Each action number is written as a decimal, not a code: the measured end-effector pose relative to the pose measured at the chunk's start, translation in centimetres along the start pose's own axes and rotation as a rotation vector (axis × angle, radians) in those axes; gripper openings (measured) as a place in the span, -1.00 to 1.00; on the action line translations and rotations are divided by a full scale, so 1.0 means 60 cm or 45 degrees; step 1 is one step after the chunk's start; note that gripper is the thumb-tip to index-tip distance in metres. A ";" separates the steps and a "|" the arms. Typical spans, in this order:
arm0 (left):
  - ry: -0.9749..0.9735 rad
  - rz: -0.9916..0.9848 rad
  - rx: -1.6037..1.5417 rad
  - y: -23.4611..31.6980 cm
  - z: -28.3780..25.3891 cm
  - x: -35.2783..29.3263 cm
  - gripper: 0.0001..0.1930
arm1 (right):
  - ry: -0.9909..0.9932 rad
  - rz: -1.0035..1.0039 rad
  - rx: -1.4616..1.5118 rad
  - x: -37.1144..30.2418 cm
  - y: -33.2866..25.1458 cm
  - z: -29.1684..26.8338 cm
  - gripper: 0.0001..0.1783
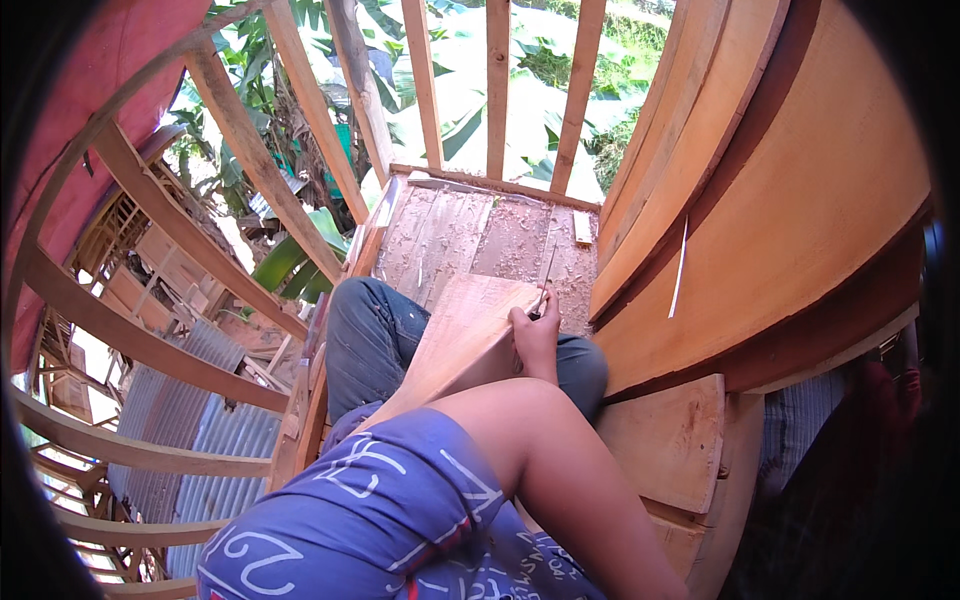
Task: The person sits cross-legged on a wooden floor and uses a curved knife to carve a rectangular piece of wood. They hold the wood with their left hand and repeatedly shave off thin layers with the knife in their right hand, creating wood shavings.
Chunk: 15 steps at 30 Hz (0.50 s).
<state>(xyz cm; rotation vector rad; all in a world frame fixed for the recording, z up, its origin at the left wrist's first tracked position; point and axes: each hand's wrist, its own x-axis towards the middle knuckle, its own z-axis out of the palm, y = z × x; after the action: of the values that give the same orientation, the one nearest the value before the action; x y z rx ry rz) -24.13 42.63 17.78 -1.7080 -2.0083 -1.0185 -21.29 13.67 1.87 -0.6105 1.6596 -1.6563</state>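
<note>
My right hand (537, 325) is closed around a thin dark rod-like tool (549, 272), whose narrow end points away from me; its exact kind is too small to tell. The hand rests against the far right corner of a thick wooden board (455, 335), which lies slanting across my lap between my bent knees. My left arm (560, 450) crosses the lower middle, bent at the elbow, and runs out at the bottom right. It hides my right forearm. The left hand is outside the picture.
Plank flooring (440, 235) with wood shavings and a small wood block (582, 228) lies ahead. Upright wooden slats (497, 90) stand at the far side and left. Large curved boards (780, 220) lean at right; a cut board (665, 440) lies below them. Corrugated metal sheets (230, 440) show lower left.
</note>
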 end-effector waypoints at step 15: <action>0.127 -0.055 0.276 0.083 -0.081 -0.053 -0.66 | 0.000 -0.012 0.044 -0.022 0.012 -0.010 -0.37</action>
<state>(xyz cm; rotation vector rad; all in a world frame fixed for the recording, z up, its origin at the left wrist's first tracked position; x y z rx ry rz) -19.65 37.17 20.67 -1.4790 -2.0180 -0.8468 -20.79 15.12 1.31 -0.6027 1.6270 -1.6883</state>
